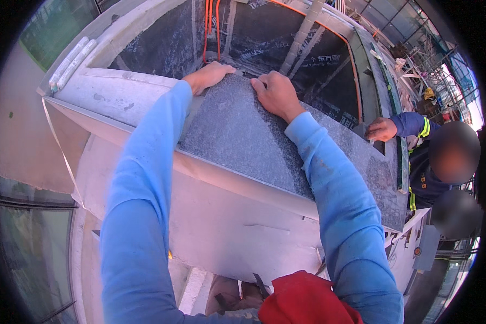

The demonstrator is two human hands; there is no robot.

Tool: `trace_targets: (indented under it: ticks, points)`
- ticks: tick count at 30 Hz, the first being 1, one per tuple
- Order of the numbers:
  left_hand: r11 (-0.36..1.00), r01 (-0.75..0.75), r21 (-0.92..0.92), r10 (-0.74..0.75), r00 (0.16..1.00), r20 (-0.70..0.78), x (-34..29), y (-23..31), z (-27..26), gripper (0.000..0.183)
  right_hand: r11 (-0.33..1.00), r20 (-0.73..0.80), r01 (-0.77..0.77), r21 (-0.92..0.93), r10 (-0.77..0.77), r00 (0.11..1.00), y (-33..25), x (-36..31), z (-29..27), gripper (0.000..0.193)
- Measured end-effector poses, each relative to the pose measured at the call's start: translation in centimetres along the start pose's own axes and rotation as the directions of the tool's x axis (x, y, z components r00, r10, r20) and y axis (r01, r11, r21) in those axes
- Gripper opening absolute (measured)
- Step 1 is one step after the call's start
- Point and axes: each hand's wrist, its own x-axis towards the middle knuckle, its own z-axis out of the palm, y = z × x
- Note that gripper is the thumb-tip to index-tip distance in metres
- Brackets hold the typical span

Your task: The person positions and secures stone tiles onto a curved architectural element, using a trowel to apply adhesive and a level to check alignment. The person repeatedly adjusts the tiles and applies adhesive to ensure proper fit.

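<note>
We judge the step as positioning the stone slab [227,135]: right hand [277,96] curled over its far edge, left hand [208,77] at the corner, grip unclear. Next calls for even alignment.

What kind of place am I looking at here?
It looks like a building site, probably outdoors: scaffold-like framework stands off to the right, a grey stone-like slab lies in front, and a nearby worker's dark sleeve carries a bright yellow band.

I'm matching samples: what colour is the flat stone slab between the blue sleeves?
The flat stone slab is speckled grey; it shows best in the head view.
</note>
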Motion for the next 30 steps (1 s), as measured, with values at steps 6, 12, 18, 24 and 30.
trace_targets:
  ticks: [6,12,18,24,30]
  points:
    - [0.986,-0.098,0.132,0.112,0.988,-0.103,0.2,0.2,-0.3,0.04,0.998,-0.075,0.057,0.009,-0.056,0.996,1.8,-3.0,-2.3,0.027]
    - [0.88,0.053,0.471,0.035,0.984,-0.177,2.0,2.9,0.0,0.049,0.998,-0.114,-0.019,-0.052,0.013,0.993,2.7,-6.3,-4.0,0.032]
    - [0.747,0.185,0.639,-0.182,0.981,-0.071,2.9,6.8,0.3,0.064,0.988,-0.123,-0.104,-0.114,0.089,0.988,1.6,-7.1,-4.4,0.032]
    - [0.578,0.19,0.793,-0.1,0.982,-0.162,3.4,8.1,2.5,0.076,0.991,-0.118,-0.121,-0.05,0.114,0.986,1.7,-7.6,-4.6,0.034]
    - [0.414,0.222,0.883,-0.129,0.974,-0.185,5.2,7.3,3.2,0.074,0.995,-0.147,-0.103,-0.003,0.101,0.984,2.1,-7.7,-4.3,0.038]
